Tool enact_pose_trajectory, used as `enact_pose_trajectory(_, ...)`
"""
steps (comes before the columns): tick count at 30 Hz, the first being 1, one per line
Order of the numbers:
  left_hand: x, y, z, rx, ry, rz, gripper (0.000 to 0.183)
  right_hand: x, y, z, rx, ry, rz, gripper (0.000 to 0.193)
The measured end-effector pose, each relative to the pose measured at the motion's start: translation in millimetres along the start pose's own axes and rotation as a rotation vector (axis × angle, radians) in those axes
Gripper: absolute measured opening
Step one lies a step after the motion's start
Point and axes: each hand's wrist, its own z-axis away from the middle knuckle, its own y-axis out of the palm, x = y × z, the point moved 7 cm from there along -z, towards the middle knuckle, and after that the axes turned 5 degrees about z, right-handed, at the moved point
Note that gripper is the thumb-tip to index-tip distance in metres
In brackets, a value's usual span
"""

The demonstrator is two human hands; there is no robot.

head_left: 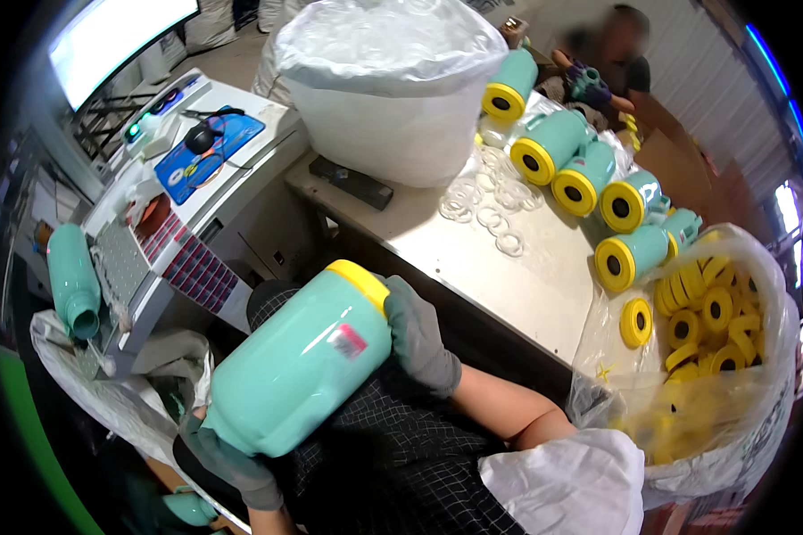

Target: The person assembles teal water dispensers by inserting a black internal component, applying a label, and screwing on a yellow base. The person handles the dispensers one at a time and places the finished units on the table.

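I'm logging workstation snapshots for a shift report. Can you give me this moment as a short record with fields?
setting: workbench seen from a head camera
left hand: gloved, grip on the bottom end of the large teal bottle
right hand: gloved, on the bottle's yellow cap
bottle pose: tilted, cap end up and away
on bench: capped teal bottles lying on their sides, clear rings, big white bag
right side: bag of yellow caps
left side: one uncapped teal bottle
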Motion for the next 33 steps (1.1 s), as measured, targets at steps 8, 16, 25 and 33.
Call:
enact_pose_trajectory(8, -111, 79, -11, 0.36, 0.563, 0.535, 0.104, -74, -106, 4, -0.205, 0.192, -0.712, 0.054)
enact_pose_trajectory(16, -121, 123, -2, 0.563, 0.443, 0.164, 0.092, -48, -362, -216, -0.611, -0.301, -1.359, 0.04)
enact_pose_trajectory(25, -80, 151, 18, 0.791, 0.106, 0.114, 0.069, -76, -254, -73, -0.69, 0.004, 0.079, 0.028)
enact_pose_trajectory(33, -9, 131, 39, 0.832, 0.129, 0.026, 0.054, -24, -397, 261, -0.936, 0.798, 1.5, 0.044)
